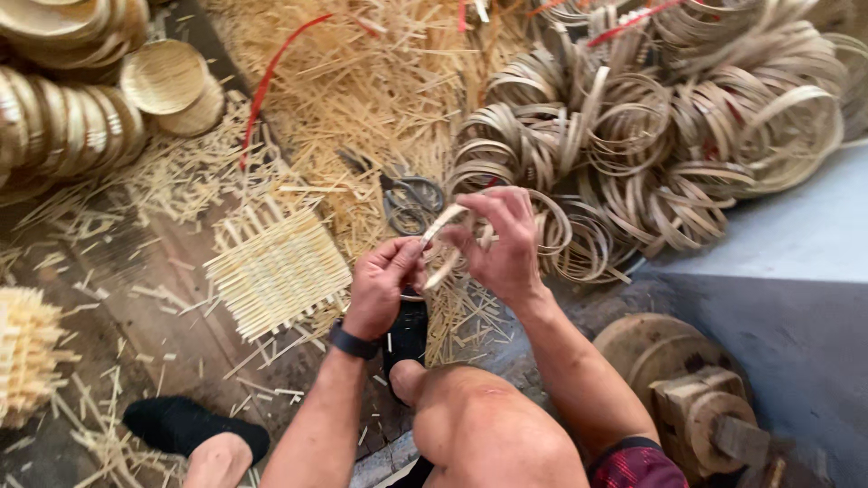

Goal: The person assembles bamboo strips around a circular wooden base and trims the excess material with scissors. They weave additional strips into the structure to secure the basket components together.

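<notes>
Baskets (163,77) sit stacked at far left, a woven bamboo mat (278,267) lies flat on the floor beside them; the left hand (380,285) pinches a bamboo hoop (443,248), fingers closed on its lower rim. The right hand (502,239) clamps the hoop's top; scissors (411,201) lie just behind, coiled hoops (669,136) heaped right.

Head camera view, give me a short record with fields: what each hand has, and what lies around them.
left hand: pinches one end of a thin bamboo strip ring
right hand: grips the same ring from above
woven mat: flat on the floor, left of the hands
scissors: on the straw litter beyond the hands
bamboo hoops: big heap, upper right
stacked baskets: upper left
wooden block: lower right, beside the knee
</notes>
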